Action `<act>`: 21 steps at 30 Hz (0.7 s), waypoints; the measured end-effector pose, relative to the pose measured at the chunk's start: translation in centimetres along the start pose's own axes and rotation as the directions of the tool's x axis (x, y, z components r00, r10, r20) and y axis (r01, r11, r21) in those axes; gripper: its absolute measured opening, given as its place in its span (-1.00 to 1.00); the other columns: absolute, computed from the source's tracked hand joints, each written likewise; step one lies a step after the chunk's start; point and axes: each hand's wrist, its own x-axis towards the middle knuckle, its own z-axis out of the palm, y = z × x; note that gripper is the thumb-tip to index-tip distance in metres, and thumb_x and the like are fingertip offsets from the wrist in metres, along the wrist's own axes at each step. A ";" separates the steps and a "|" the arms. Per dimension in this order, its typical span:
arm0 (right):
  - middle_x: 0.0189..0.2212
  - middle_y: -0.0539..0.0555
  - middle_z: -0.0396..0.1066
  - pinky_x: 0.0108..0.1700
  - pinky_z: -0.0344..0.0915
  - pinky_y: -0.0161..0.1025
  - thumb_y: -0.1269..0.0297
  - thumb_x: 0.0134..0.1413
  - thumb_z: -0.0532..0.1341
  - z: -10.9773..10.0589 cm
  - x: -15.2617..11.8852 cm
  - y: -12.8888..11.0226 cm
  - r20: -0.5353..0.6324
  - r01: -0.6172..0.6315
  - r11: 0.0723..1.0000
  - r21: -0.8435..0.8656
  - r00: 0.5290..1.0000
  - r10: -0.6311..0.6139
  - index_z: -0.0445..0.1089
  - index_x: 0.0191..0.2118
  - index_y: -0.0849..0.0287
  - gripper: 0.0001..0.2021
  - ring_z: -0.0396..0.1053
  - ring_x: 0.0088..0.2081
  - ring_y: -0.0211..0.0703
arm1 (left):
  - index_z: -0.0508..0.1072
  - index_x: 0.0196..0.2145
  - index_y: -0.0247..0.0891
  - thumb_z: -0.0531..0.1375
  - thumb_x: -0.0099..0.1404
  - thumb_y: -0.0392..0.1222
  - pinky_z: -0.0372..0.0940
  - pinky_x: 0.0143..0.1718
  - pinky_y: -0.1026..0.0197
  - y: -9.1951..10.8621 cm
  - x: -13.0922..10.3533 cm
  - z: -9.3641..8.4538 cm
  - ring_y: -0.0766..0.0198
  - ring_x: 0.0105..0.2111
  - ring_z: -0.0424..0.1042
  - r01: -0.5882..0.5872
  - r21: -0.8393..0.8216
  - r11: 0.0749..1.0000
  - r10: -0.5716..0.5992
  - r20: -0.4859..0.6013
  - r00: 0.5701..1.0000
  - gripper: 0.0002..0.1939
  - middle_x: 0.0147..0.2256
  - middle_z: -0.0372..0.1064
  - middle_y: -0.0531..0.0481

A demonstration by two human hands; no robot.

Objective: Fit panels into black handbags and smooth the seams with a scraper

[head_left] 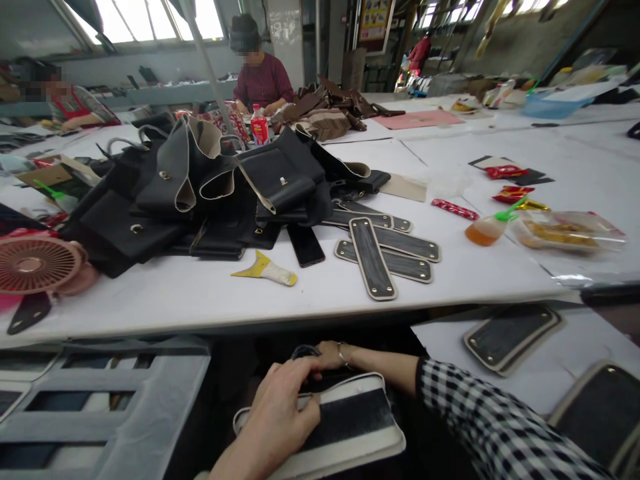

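Below the table edge, a leather bag piece with a black band between pale borders lies tilted before me. My left hand is closed over its left part, thumb on the near face and fingers bent over the upper edge. Just beyond, my right hand has its fingers curled at the bag's far side; my left hand partly hides them, and what they hold cannot be made out. A dark loop, like a handle, shows beside the fingers of both hands.
Black leather bags are heaped on the white table. Nearer lie a phone, a yellow-ended tool and several riveted strips. A grey crate stands left, a pink fan above it. Dark panels lie right. A co-worker sits opposite.
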 end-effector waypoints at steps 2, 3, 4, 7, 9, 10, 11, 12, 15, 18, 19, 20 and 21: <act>-0.48 0.00 0.41 -0.41 0.28 -0.28 0.08 0.18 0.22 -1.6 -1.0 -0.6 -0.036 0.063 0.998 -0.021 0.997 -0.064 0.45 -0.31 0.28 -0.69 0.37 -0.45 -0.20 | 0.42 -0.09 -0.13 0.11 0.07 -0.32 0.16 -0.08 0.12 -0.1 0.1 0.1 0.17 -0.15 0.39 -0.006 0.002 1.000 0.006 -0.009 1.000 -0.59 -0.16 0.49 0.09; -0.48 0.01 0.41 -0.41 0.26 -0.29 0.09 0.19 0.18 -2.4 -1.9 -1.1 -0.062 0.114 0.993 -0.026 0.991 -0.116 0.46 -0.29 0.28 -0.69 0.36 -0.44 -0.19 | 0.41 -0.08 -0.13 0.12 0.06 -0.32 0.16 -0.09 0.12 -0.2 0.1 0.1 0.17 -0.17 0.39 -0.011 0.001 1.000 0.011 -0.012 1.000 -0.58 -0.17 0.49 0.09; -0.47 0.00 0.41 -0.41 0.23 -0.31 0.12 0.20 0.15 -3.3 -3.1 -1.6 -0.084 0.175 0.984 -0.035 0.981 -0.177 0.46 -0.27 0.28 -0.71 0.36 -0.42 -0.20 | 0.40 -0.09 -0.13 0.13 0.05 -0.32 0.17 -0.10 0.12 -0.2 0.1 0.2 0.18 -0.18 0.39 -0.016 0.001 1.000 0.016 -0.013 1.000 -0.59 -0.19 0.49 0.10; -0.49 -0.02 0.39 -0.39 0.20 -0.34 0.20 0.11 0.19 -5.1 -7.7 -3.5 -0.075 0.358 0.930 -0.083 0.928 -0.364 0.47 -0.34 0.24 -0.79 0.32 -0.42 -0.25 | 0.40 -0.15 -0.12 0.12 0.05 -0.32 0.17 -0.13 0.13 -0.3 0.1 0.4 0.18 -0.21 0.40 -0.022 0.005 1.000 0.022 -0.023 0.999 -0.64 -0.22 0.48 0.11; -0.45 0.01 0.40 -0.34 0.19 -0.31 0.30 0.00 0.24 -5.5 -10.4 -4.7 -0.030 0.495 0.836 -0.237 0.857 -0.515 0.46 -0.39 0.22 -0.89 0.33 -0.40 -0.23 | 0.39 -0.16 -0.11 0.11 0.05 -0.33 0.18 -0.14 0.14 -0.2 0.0 0.4 0.19 -0.22 0.41 -0.020 -0.003 1.000 0.020 -0.032 0.999 -0.65 -0.22 0.48 0.11; -0.43 0.04 0.41 -0.35 0.18 -0.29 0.34 -0.01 0.23 -5.4 -11.4 -5.2 0.010 0.544 0.757 -0.363 0.814 -0.580 0.46 -0.40 0.22 -0.91 0.33 -0.39 -0.21 | 0.38 -0.16 -0.11 0.11 0.04 -0.33 0.18 -0.14 0.15 -0.2 0.0 0.4 0.20 -0.21 0.42 -0.020 -0.012 1.000 0.020 -0.035 0.999 -0.64 -0.22 0.48 0.11; -0.41 0.07 0.42 -0.37 0.16 -0.27 0.36 0.00 0.21 -5.2 -12.0 -5.6 0.065 0.569 0.659 -0.492 0.779 -0.624 0.45 -0.39 0.23 -0.92 0.34 -0.38 -0.18 | 0.37 -0.15 -0.11 0.10 0.03 -0.34 0.18 -0.13 0.16 -0.1 -0.1 0.4 0.21 -0.21 0.42 -0.022 -0.022 1.000 0.021 -0.036 0.999 -0.62 -0.22 0.49 0.11; -0.40 0.10 0.42 -0.41 0.14 -0.26 0.37 0.04 0.18 -4.9 -12.3 -6.0 0.120 0.571 0.559 -0.602 0.756 -0.644 0.44 -0.38 0.24 -0.90 0.34 -0.38 -0.16 | 0.37 -0.15 -0.11 0.10 0.02 -0.34 0.18 -0.13 0.16 -0.1 -0.1 0.4 0.21 -0.21 0.43 -0.025 -0.026 0.999 0.024 -0.034 0.999 -0.61 -0.22 0.49 0.11; -0.38 0.15 0.44 -0.46 0.13 -0.23 0.37 0.09 0.16 -4.2 -12.1 -6.5 0.189 0.520 0.419 -0.745 0.766 -0.614 0.42 -0.34 0.28 -0.89 0.36 -0.39 -0.12 | 0.36 -0.15 -0.11 0.09 0.00 -0.34 0.18 -0.13 0.17 0.0 -0.2 0.3 0.20 -0.21 0.44 -0.025 -0.004 1.000 0.025 -0.024 0.999 -0.59 -0.22 0.50 0.10; -0.39 0.12 0.44 -0.41 0.17 -0.25 0.42 0.12 0.14 -4.2 -11.7 -6.7 0.195 0.529 0.434 -0.729 0.769 -0.609 0.42 -0.34 0.27 -0.88 0.36 -0.41 -0.16 | 0.37 -0.15 -0.11 0.08 0.00 -0.34 0.19 -0.14 0.18 -0.2 -0.3 0.3 0.20 -0.20 0.45 -0.018 0.010 1.000 0.018 -0.018 1.000 -0.59 -0.22 0.51 0.11; -0.40 0.10 0.43 -0.40 0.19 -0.26 0.42 0.13 0.13 -4.3 -11.7 -6.7 0.194 0.539 0.450 -0.712 0.767 -0.612 0.42 -0.35 0.25 -0.88 0.36 -0.40 -0.17 | 0.37 -0.16 -0.10 0.08 0.01 -0.34 0.20 -0.16 0.19 -0.2 -0.3 0.3 0.20 -0.20 0.45 -0.017 0.001 1.000 0.017 -0.017 1.000 -0.60 -0.22 0.51 0.13; -0.39 0.09 0.43 -0.39 0.19 -0.26 0.40 0.14 0.13 -4.4 -11.7 -6.7 0.193 0.547 0.463 -0.697 0.765 -0.614 0.42 -0.34 0.23 -0.88 0.36 -0.39 -0.17 | 0.37 -0.16 -0.10 0.08 0.02 -0.33 0.21 -0.17 0.20 -0.3 -0.3 0.3 0.21 -0.21 0.45 -0.016 -0.013 1.000 0.016 -0.015 1.000 -0.62 -0.23 0.51 0.14; -0.38 0.10 0.44 -0.39 0.19 -0.26 0.39 0.14 0.14 -4.4 -11.8 -6.7 0.192 0.548 0.470 -0.692 0.767 -0.612 0.42 -0.34 0.22 -0.88 0.37 -0.37 -0.16 | 0.37 -0.17 -0.10 0.09 0.02 -0.33 0.22 -0.19 0.21 -0.4 -0.3 0.4 0.21 -0.22 0.45 -0.016 -0.025 1.000 0.016 -0.016 1.000 -0.63 -0.23 0.51 0.15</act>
